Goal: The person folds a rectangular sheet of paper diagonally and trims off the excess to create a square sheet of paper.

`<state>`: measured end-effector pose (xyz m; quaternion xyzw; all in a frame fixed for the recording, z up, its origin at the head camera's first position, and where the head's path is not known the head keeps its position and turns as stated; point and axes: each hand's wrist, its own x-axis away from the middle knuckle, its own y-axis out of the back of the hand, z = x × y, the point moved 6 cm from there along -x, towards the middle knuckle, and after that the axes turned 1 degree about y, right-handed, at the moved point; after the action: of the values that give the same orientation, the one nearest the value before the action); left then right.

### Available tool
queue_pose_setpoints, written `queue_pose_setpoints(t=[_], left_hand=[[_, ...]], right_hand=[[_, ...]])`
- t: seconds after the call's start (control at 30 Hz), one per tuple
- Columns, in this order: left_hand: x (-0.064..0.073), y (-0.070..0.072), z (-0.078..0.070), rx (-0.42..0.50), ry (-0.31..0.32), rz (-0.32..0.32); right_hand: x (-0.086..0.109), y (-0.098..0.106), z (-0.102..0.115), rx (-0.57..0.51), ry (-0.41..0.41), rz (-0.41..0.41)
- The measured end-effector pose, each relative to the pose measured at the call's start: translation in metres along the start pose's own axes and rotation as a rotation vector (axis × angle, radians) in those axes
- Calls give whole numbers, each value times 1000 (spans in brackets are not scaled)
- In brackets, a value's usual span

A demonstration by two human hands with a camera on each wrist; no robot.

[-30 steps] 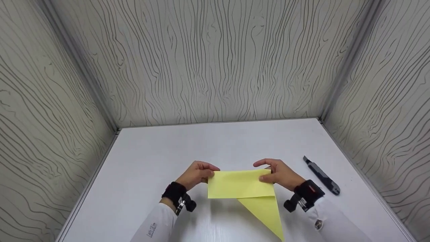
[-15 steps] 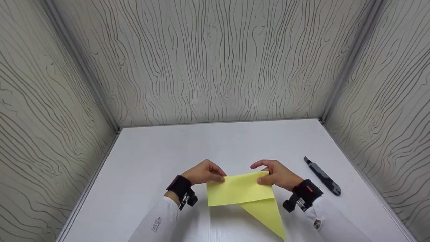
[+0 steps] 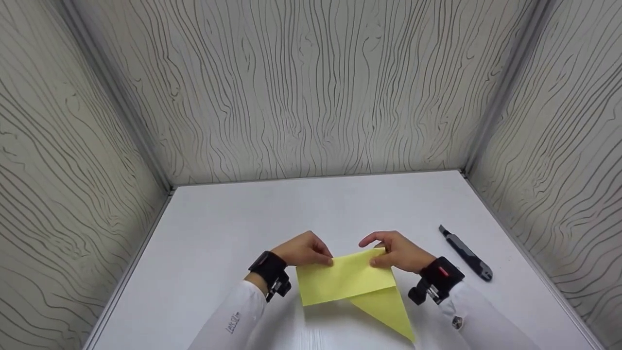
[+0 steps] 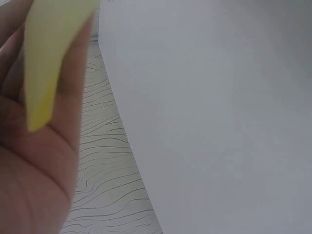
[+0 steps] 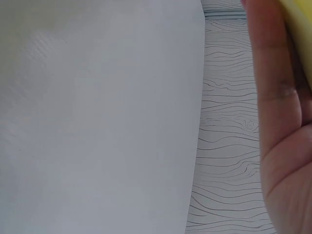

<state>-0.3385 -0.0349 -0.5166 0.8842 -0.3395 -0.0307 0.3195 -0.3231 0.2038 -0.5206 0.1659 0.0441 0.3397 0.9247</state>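
Note:
Between my hands, a folded sheet of yellow paper [image 3: 347,279] is held up above the white table, with a triangular flap hanging from its lower right. My left hand [image 3: 305,250] pinches the top edge left of the middle, thumb on the near face. At the upper right corner, my right hand [image 3: 401,252] grips the paper with its thumb in front, while the index finger stretches out beyond the edge. The left wrist view shows the paper's end [image 4: 46,73] lying across the palm side. Only a sliver of yellow paper [image 5: 303,29] appears in the right wrist view.
A grey and black utility knife [image 3: 466,255] lies on the white table [image 3: 233,209] to the right of my right hand, its blade end pointing away. Wood-grain panels [image 3: 311,97] rise at the back and both sides.
My left hand has slid rightward along the paper's top edge, from its left corner inward. The paper's left side has dipped and tilted. My right hand has shifted slightly left, still holding its corner.

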Motion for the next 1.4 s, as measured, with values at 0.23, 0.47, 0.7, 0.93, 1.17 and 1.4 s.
queue_pose_setpoints(t=[0.23, 0.47, 0.7, 0.93, 1.17, 1.4], left_hand=[[-2, 0, -2, -15, -5, -19], [-3, 0, -9, -58, -34, -46], [-6, -3, -16, -88, -43, -104], [-10, -7, -24, -138, -79, -135], [-8, -5, -26, -184, -109, -157], [-10, -8, -35, -282, -146, -162]], right_hand=[[0, 0, 7, 95, 38, 30], [-8, -5, 29, 464, -3, 63], [-17, -19, 59, 883, 37, -5], [-24, -33, 69, 969, 126, -61], [-30, -38, 67, 950, 226, -66], [-32, -41, 71, 894, 263, -42]])
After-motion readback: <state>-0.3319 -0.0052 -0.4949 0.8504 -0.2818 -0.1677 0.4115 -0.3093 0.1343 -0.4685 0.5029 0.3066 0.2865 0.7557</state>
